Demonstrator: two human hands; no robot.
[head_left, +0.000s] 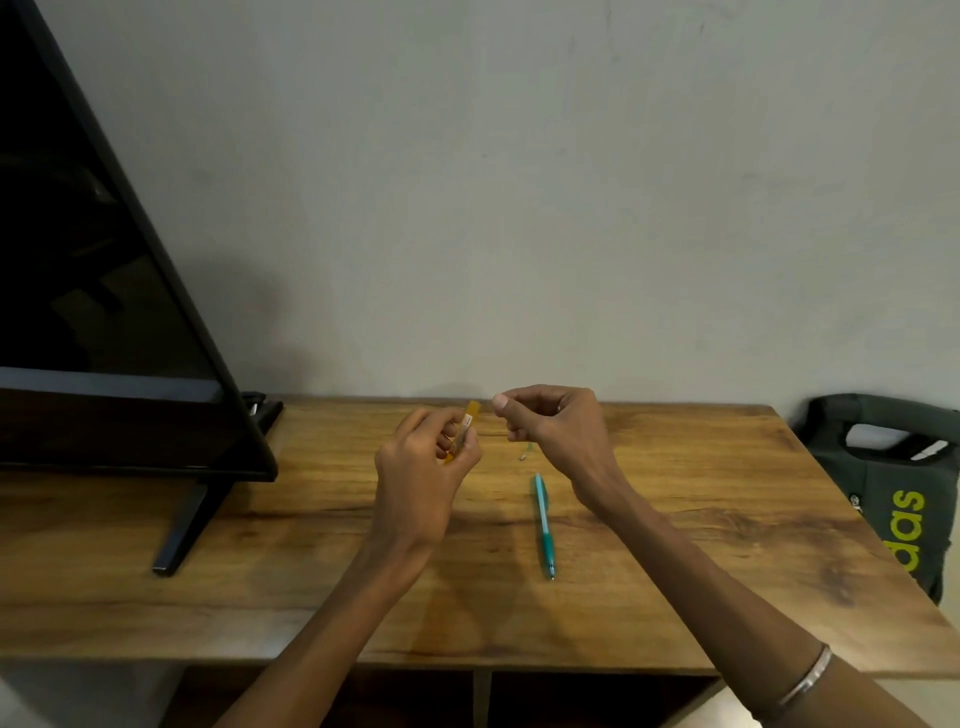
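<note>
Orange tube (464, 427) sits upright and slightly tilted in the left hand (421, 467), thumb and curled fingers closed round its lower half. Its upper end pokes out above the knuckles, toward the other hand. Held this way above the bench (701, 519), near the back edge, that free end stays reachable, which suits opening it or taking something from it.

The right hand (556, 431) hovers just beside the tube without touching it. Its thumb tip is pressed to the forefinger and the other fingers are curled in. It appears to pinch the top of a thin strand (527, 448), greenish with a pale tip, that hangs below the fingers; what this strand is cannot be told at this size.

A teal pen (544, 519) lies flat on the bench under the right wrist, its tip pointing toward the person. It looks parked within easy reach, probably because it belongs with the work.

To the left stands a dark screen (93, 260) on a slanted foot (182, 525), well apart from the hands. A dark bag (893, 493) with yellow-green lettering sits beyond the bench's right end. A metal bangle (808, 675) circles the right forearm. Nothing lies between the two hands.
</note>
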